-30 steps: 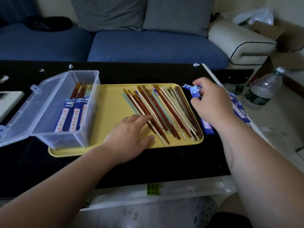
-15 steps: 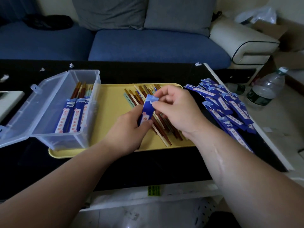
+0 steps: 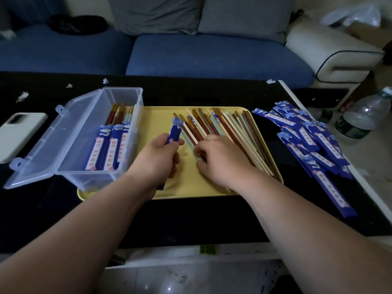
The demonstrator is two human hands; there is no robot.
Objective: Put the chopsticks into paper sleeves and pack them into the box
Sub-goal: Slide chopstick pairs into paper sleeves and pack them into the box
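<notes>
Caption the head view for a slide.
Left hand holds a blue paper sleeve while the right hand picks among loose chopsticks on the yellow tray beside the open clear box.

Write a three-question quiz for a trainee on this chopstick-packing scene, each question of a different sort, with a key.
1. True or false: the left hand grips a blue paper sleeve.
2. Where does the pile of empty sleeves lie? A, inside a drawer; B, on the table, right of the tray; C, on a chair.
3. Fill in: the right hand pinches at loose chopsticks that lie on the ___ tray.

Key: 1 true; 2 B; 3 yellow.
</notes>
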